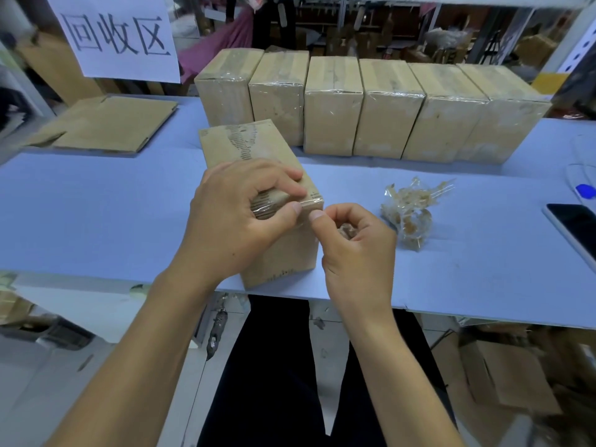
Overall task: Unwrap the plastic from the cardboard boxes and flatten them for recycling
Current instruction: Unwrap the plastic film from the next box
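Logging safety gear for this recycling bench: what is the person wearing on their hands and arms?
Nothing shows on either: the left hand and right hand are bare, without gloves, rings or a watch. Both forearms are uncovered to the frame's edge, with no sleeves in view.

Single head-worn wide-angle view, facing forward and down. Close over the blue table [96, 214], whose near edge crosses the lower middle of frame. Shelving occupies the top; the wearer's legs the bottom centre.
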